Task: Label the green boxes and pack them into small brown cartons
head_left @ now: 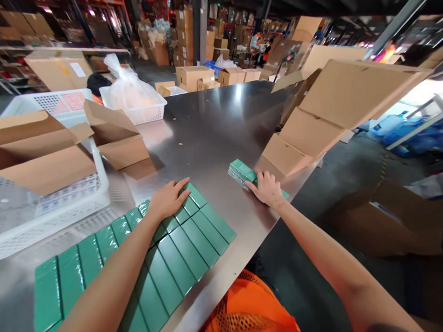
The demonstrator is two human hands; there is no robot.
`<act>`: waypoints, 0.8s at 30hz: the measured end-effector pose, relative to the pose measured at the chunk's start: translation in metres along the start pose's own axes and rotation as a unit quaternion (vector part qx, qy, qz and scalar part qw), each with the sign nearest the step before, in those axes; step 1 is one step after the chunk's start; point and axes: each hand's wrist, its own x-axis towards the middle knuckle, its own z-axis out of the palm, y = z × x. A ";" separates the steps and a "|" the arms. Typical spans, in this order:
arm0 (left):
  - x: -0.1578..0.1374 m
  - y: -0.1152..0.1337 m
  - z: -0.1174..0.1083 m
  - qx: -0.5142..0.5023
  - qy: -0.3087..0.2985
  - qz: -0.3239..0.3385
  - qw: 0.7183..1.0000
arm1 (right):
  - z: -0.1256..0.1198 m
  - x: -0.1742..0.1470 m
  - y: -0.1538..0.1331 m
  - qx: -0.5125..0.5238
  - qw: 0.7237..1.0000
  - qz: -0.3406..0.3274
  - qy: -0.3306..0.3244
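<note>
Several slim green boxes [181, 249] lie flat in two rows on the metal table, some of them shiny as if film-wrapped. My left hand [169, 199] rests on top of the far row, palm down, with its fingers stretched toward the far edge and nothing gripped. To the right, my right hand [269, 187] has its fingers around a small pack of green boxes [242, 170] in clear wrap, which lies on the table near its edge. Part of that pack is hidden under the hand.
Flattened or folded cardboard boxes [314, 119] stack at the table's right edge. On the left stand open cartons [47, 157] and a white plastic basket [74, 210]. Farther back, another white basket [147, 110] holds a plastic bag [126, 82]. The metal table [205, 128] extends away from me.
</note>
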 end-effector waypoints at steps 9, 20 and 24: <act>-0.001 -0.001 0.001 0.001 0.011 0.005 1.000 | -0.021 0.012 -0.024 0.147 0.980 -0.065 -0.116; 0.001 -0.004 0.001 -0.025 0.029 0.039 0.999 | -0.010 -0.036 -0.116 0.363 0.897 -0.127 -0.217; 0.000 -0.004 0.003 -0.032 0.038 0.039 0.998 | -0.012 -0.024 -0.119 0.426 0.865 -0.150 -0.218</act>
